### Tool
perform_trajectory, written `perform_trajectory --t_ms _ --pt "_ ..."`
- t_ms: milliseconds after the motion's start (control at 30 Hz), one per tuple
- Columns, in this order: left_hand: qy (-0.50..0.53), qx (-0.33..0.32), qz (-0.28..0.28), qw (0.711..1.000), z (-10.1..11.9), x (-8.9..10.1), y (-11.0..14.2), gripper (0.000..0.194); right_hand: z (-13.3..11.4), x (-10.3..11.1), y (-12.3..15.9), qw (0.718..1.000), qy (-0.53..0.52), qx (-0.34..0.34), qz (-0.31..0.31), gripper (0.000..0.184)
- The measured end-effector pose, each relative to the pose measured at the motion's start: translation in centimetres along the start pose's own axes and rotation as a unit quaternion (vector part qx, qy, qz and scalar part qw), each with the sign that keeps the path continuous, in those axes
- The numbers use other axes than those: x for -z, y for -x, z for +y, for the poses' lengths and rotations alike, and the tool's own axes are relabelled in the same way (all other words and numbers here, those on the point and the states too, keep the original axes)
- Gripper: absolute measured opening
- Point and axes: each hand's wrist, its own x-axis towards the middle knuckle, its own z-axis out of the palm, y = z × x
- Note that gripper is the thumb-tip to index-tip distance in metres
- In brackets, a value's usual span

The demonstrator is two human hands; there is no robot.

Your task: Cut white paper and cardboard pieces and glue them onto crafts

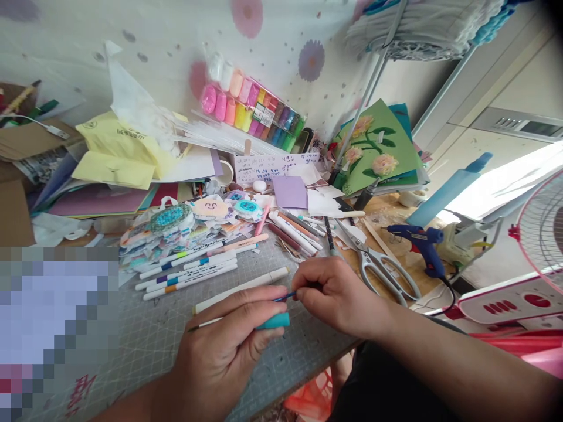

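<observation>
My left hand is closed, with a teal cylinder, like a marker cap, sticking out between its fingers and thumb. Along the same fingers lies a thin blue stick. A pale thin length with a dark tip shows on the hand's other side, in line with it; whether they are one piece is hidden. The fingertips of my right hand pinch the blue stick's right end. Just behind both hands, a white marker with a pale yellow end lies on the grey cutting mat.
Several markers and a pile of decorated cut-outs lie behind my hands. Large scissors and a blue glue gun are to the right, near a fan. A set of coloured clay leans at the back.
</observation>
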Motion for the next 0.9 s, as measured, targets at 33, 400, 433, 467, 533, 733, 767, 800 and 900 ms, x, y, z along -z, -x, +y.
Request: perform_trajectory --t_ms 33,400,433,467,533,733,767,800,900 --pt "-0.003 -0.002 -0.001 1.0 0.0 0.0 0.0 0.019 -0.1 -0.1 0.0 1.0 0.013 0.003 0.003 0.018" --pt "0.001 0.004 0.007 1.0 0.3 0.2 0.0 0.018 -0.3 0.3 0.0 0.999 0.011 0.039 0.0 0.03" --pt "0.004 0.005 0.01 1.0 0.3 0.2 -0.1 0.018 -0.2 0.4 0.1 0.999 0.003 0.037 -0.007 0.032" --pt "0.006 0.004 0.012 1.0 0.3 0.2 -0.2 0.017 -0.1 0.5 0.1 0.999 -0.005 0.031 -0.012 0.034" --pt "0.009 0.003 0.012 1.0 0.3 0.3 -0.3 0.016 0.1 0.7 0.2 0.999 -0.027 0.01 -0.026 0.036" --pt "0.004 -0.008 0.015 1.0 0.6 0.3 -0.6 0.015 0.1 1.1 0.4 0.994 -0.08 -0.029 -0.067 0.031" --pt "0.003 -0.011 0.014 1.0 0.7 0.3 -0.6 0.014 0.0 1.0 0.4 0.995 -0.074 -0.025 -0.063 0.03" --pt "0.002 -0.015 0.014 1.0 0.7 0.2 -0.6 0.014 -0.1 0.9 0.4 0.996 -0.064 -0.022 -0.059 0.028" --pt "-0.01 -0.026 0.006 1.0 0.6 0.1 -0.5 0.016 -0.5 0.4 0.2 0.998 -0.028 -0.025 -0.046 0.024"
